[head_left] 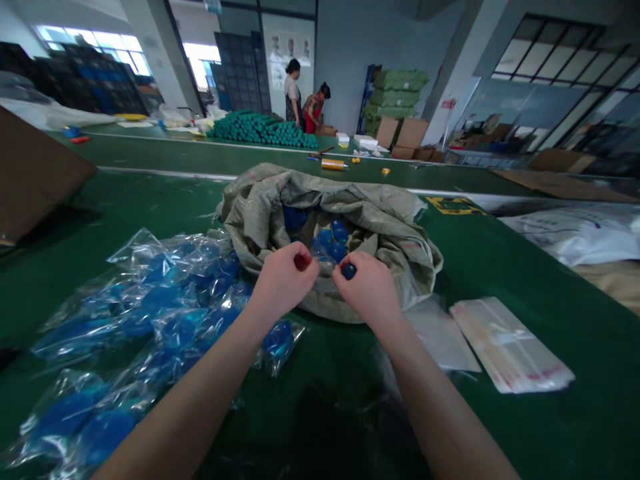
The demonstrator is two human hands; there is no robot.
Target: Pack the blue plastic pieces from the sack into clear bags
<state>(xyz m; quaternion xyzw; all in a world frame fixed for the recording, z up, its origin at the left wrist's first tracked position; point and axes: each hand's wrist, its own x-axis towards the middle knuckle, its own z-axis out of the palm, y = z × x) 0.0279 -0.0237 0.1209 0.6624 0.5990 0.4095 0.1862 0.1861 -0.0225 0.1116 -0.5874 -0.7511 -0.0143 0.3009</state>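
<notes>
My left hand [283, 283] is closed in a fist at the near rim of an open woven sack [385, 223]; something small and reddish shows between its fingers. My right hand [367, 287] is closed beside it, pinching a small blue round piece [349, 271]. Inside the sack lie several more blue pieces [330, 241]. A clear bag seems to hang between my hands, but I cannot make it out. The sack rests on a green table [500, 267].
A heap of clear bags filled with blue pieces [150, 313] lies left of my arms. A stack of flat empty clear bags [510, 343] lies at the right. A brown cardboard sheet [35, 177] stands far left. Two people [303, 100] stand by green rolls [263, 128] at the back.
</notes>
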